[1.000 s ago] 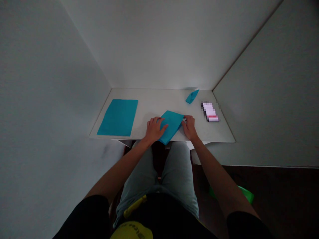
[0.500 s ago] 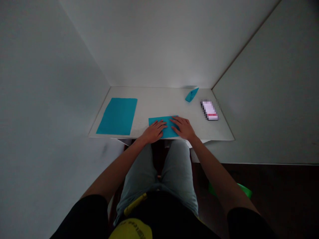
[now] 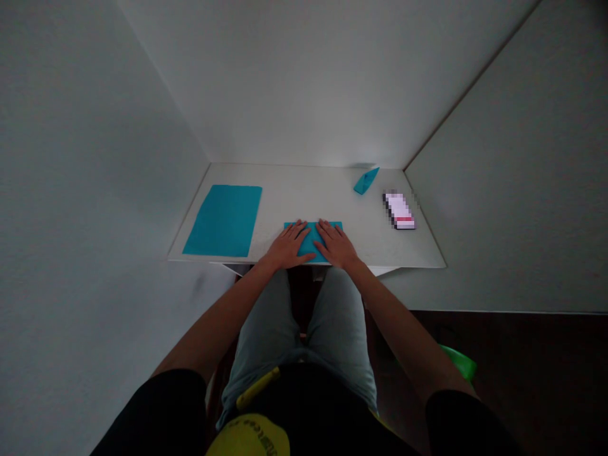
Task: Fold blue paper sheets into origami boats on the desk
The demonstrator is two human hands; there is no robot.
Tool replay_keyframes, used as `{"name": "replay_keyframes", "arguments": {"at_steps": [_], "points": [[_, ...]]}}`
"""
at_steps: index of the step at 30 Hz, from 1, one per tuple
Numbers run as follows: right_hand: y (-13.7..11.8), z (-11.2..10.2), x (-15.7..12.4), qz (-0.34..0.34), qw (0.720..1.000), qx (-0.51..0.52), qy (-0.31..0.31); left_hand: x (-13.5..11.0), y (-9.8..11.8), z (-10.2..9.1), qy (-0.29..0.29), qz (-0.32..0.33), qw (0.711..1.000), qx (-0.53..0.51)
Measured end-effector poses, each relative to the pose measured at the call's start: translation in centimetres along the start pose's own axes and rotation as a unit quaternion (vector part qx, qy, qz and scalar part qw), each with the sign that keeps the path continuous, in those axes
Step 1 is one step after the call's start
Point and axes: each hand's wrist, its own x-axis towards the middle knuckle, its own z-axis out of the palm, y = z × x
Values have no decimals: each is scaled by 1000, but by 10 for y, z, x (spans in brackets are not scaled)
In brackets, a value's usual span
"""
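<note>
I log: white table (image 3: 304, 193), walls (image 3: 304, 82) on three sides; left hand (image 3: 285, 246), right hand (image 3: 339, 246), fingers spread on smaller blue paper (image 3: 310, 240).

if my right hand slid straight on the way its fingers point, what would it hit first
Your right hand would likely meet the back wall, passing right of the flat blue sheet.

A table (image 3: 285, 202) stands against the wall (image 3: 304, 88). At its near edge, in the middle, lies a folded paper (image 3: 310, 242), the left hand (image 3: 286, 247) on its left part, the right hand (image 3: 338, 247) on its right. Left of these lies a sheet (image 3: 223, 221). Behind and to the right sits a paper figure (image 3: 365, 182); right of that, nearer, a phone (image 3: 399, 211).
</note>
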Motion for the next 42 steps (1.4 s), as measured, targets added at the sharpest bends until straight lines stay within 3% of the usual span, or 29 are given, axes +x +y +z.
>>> {"name": "replay_keyframes", "arguments": {"at_steps": [5,9,12,19,22,25,27,28,32,34,37,40,42], "points": [[36,-14,-22,39,999,-9,2,0,-11,-5,-9,-73,997,-2],[48,-21,-32,40,999,-8,6,2,-9,-9,-8,-97,995,-1],[44,-23,-34,44,999,-6,18,3,13,-10,6,-95,995,24],[40,-29,-35,65,995,41,66,-5,84,-4,11,-22,998,66],[47,-30,-37,76,985,97,117,-11,90,-3,7,-12,999,35],[54,-29,-40,97,965,159,186,-13,81,-7,37,-40,995,-88],[57,-29,-41,117,949,194,221,-9,71,-12,100,-96,967,-215],[59,-29,-41,126,942,210,231,-7,65,-15,144,-131,939,-284],[61,-28,-40,127,930,247,242,5,36,-28,314,-239,779,-488],[61,-26,-38,120,933,245,235,5,24,-29,350,-268,742,-505],[61,-25,-37,116,943,225,215,-4,13,-21,352,-333,766,-422],[59,-26,-35,115,956,182,198,-18,14,-10,336,-380,822,-258],[56,-27,-34,115,964,150,190,-23,15,-7,320,-364,860,-157]]}}
